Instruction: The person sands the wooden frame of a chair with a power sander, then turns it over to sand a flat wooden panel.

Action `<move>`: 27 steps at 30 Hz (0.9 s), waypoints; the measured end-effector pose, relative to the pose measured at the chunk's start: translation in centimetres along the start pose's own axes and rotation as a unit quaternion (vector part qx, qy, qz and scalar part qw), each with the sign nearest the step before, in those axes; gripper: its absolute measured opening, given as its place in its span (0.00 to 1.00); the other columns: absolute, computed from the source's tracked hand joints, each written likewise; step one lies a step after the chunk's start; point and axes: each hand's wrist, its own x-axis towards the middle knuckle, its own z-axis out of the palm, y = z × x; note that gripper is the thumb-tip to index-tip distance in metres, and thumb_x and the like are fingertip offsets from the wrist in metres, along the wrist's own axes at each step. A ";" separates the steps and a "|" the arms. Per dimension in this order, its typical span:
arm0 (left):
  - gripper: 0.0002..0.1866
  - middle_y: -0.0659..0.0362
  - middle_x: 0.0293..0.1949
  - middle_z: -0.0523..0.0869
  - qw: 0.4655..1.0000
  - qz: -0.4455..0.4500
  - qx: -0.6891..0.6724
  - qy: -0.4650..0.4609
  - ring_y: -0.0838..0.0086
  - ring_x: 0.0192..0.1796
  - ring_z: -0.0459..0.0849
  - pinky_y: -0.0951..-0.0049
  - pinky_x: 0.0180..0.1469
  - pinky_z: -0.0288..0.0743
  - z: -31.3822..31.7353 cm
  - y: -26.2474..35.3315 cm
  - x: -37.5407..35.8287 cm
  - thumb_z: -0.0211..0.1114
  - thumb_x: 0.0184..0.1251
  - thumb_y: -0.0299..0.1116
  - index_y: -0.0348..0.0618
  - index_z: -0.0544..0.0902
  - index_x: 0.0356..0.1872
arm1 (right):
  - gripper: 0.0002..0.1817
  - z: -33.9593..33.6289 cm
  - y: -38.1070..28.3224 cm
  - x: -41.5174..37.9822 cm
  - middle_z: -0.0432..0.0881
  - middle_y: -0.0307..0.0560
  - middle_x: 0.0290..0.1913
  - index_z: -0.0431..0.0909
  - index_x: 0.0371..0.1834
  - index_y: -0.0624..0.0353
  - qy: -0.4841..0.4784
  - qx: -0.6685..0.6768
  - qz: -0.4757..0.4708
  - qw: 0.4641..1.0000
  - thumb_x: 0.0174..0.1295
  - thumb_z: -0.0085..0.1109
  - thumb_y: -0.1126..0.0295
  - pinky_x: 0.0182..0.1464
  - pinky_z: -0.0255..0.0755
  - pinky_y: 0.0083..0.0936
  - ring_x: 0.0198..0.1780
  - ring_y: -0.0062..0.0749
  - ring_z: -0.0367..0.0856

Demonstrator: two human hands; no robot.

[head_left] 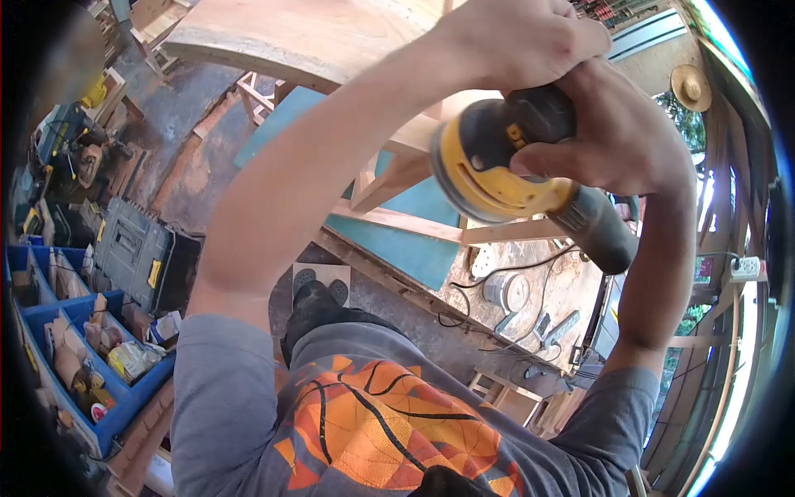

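Observation:
My right hand [625, 124] is wrapped around a yellow and black orbital sander [497, 170], its thumb along the yellow body. The sander is tilted on its side, with its round pad facing left and its dark dust canister [609, 236] hanging lower right. Close above, my left hand [517, 41] is closed against the fingers of my right hand; whatever it grips is hidden. Beside the pad is a pale wooden piece [306, 29] with a broad curved panel and slatted legs. Whether the pad touches the wood cannot be made out.
The wooden piece is over a worktable [563, 282] with a teal sheet [406, 248], a round tin [505, 291] and dark cords. A blue divided bin [116, 414] and a grey tool case [137, 253] are at left. A straw hat [691, 88] hangs at right.

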 end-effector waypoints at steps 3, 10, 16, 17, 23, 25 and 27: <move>0.18 0.52 0.31 0.87 0.998 0.057 -0.012 0.000 0.71 0.35 0.83 0.68 0.41 0.77 0.4 -0.7 0.3 0.58 0.74 0.39 0.34 0.84 0.30 | 0.39 0.0 0.0 0.4 0.84 0.55 0.57 0.81 0.63 0.59 0.013 -0.011 0.057 0.998 0.44 0.85 0.59 0.67 0.76 0.39 0.60 0.50 0.83; 0.17 0.55 0.32 0.88 0.999 0.022 -0.027 -0.016 0.73 0.36 0.83 0.70 0.43 0.77 0.8 -2.5 1.9 0.56 0.75 0.34 0.35 0.87 0.31 | 0.37 0.4 0.6 -0.2 0.86 0.59 0.55 0.82 0.60 0.62 0.053 0.003 -0.024 0.998 0.44 0.83 0.61 0.64 0.77 0.40 0.57 0.51 0.85; 0.16 0.53 0.33 0.89 0.990 0.129 0.015 0.051 0.71 0.38 0.85 0.70 0.44 0.78 0.7 -2.8 2.0 0.55 0.74 0.32 0.33 0.87 0.32 | 0.12 -1.9 -0.7 0.0 0.85 0.54 0.34 0.81 0.32 0.65 -0.023 0.018 -0.045 0.999 0.51 0.67 0.67 0.48 0.78 0.37 0.42 0.47 0.85; 0.16 0.54 0.33 0.89 0.985 0.160 0.025 0.056 0.72 0.39 0.85 0.70 0.45 0.78 0.6 -2.9 1.8 0.56 0.74 0.33 0.33 0.87 0.33 | 0.12 -2.0 -0.6 0.1 0.85 0.54 0.34 0.81 0.32 0.65 -0.020 0.018 -0.051 0.998 0.50 0.68 0.67 0.48 0.78 0.37 0.41 0.47 0.85; 0.16 0.54 0.35 0.89 0.993 0.114 -0.003 0.033 0.74 0.41 0.84 0.70 0.46 0.77 -0.4 -3.7 3.3 0.54 0.77 0.32 0.34 0.86 0.33 | 0.13 -1.7 0.5 1.5 0.87 0.56 0.36 0.82 0.34 0.65 -0.053 0.036 -0.023 0.998 0.50 0.68 0.67 0.48 0.80 0.39 0.42 0.48 0.86; 0.16 0.53 0.35 0.89 0.955 0.258 0.142 0.035 0.72 0.42 0.85 0.70 0.47 0.77 -0.9 -3.8 3.5 0.55 0.77 0.32 0.34 0.86 0.34 | 0.13 -1.6 -0.2 0.3 0.87 0.57 0.38 0.83 0.35 0.66 0.006 0.005 -0.059 0.998 0.50 0.68 0.68 0.49 0.80 0.39 0.43 0.49 0.87; 0.15 0.53 0.36 0.89 0.992 0.107 -0.063 0.028 0.68 0.42 0.86 0.71 0.51 0.78 0.4 -3.1 1.7 0.55 0.78 0.32 0.33 0.86 0.35 | 0.10 -0.4 0.1 -0.2 0.88 0.59 0.37 0.84 0.33 0.66 0.090 -0.012 -0.103 0.991 0.52 0.66 0.69 0.48 0.81 0.39 0.43 0.49 0.87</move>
